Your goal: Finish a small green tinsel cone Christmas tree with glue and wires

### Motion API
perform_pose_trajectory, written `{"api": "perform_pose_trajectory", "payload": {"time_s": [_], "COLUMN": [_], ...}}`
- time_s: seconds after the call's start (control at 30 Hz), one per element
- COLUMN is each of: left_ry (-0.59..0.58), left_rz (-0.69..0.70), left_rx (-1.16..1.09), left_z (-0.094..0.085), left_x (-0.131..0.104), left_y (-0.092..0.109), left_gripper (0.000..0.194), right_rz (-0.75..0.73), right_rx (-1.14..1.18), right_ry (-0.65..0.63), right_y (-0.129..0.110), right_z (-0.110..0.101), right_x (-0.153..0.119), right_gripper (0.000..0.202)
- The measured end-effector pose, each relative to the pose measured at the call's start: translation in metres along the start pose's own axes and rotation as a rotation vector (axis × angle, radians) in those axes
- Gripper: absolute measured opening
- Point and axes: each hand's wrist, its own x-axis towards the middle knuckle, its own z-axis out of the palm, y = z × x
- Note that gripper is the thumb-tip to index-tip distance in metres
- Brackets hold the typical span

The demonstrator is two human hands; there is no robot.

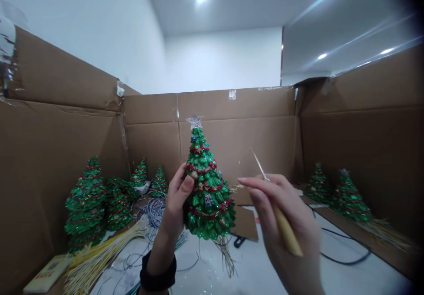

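Observation:
In the middle of the head view a small glittery green Christmas tree (210, 187) stands upright in the air, with red garlands, tiny ornaments and a clear star (195, 122) on its tip. My left hand (177, 198) is closed around its left side, the thumb on the front. To the right, my right hand (294, 215) grips an awl (285, 231) by its wooden handle. Its thin metal point slants up and left, apart from the tree. Wire ends (227, 255) hang below the tree; where they attach is hidden.
Green trees (86, 204) stand at the left, and others (351, 195) at the right. Yellow wire bundles (106, 251) and tangled pale wires (154, 211) lie on the left of the white table (245, 273). A black cable (351, 263) curves at right. Cardboard walls (238, 140) enclose the table.

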Motion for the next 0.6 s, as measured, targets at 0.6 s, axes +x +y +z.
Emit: {"api": "perform_pose_trajectory", "payload": {"time_s": [0.6], "left_ry": [-0.145], "left_rz": [0.079], "left_rx": [0.195], "left_z": [0.0054], "left_x": [-0.0031], "left_y": [-0.0072], "left_gripper": [0.055], "right_rz": [0.127], "right_rx": [0.103], "right_ry": [-0.076], "right_y": [0.0098], "right_z": [0.0115], "right_x": [0.0084], "right_gripper": [0.018]}}
